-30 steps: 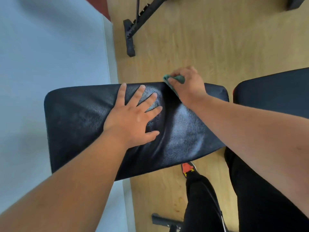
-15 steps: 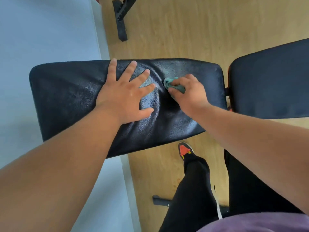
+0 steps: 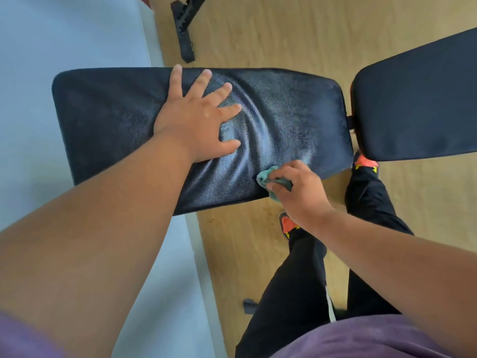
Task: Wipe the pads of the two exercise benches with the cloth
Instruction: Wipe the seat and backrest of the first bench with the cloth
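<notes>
A black padded bench pad (image 3: pixel 111 120) lies across the middle of the view. My left hand (image 3: pixel 198 122) presses flat on its centre with fingers spread, wrinkling the cover. My right hand (image 3: pixel 300 192) is closed on a small teal cloth (image 3: pixel 265 177) at the pad's near edge, right of centre. A second black pad (image 3: pixel 418 104) of the same bench sits at the right, separated by a narrow gap.
The floor is light wood (image 3: pixel 284 34). A pale wall (image 3: pixel 64 34) fills the left side. A black metal frame foot (image 3: pixel 184 29) of another bench lies at the top. My legs and orange shoes (image 3: pixel 366 162) stand just below the pads.
My right hand has dragged the cloth from the pad's far edge across to its near edge. My left hand has stayed pressed on the pad.
</notes>
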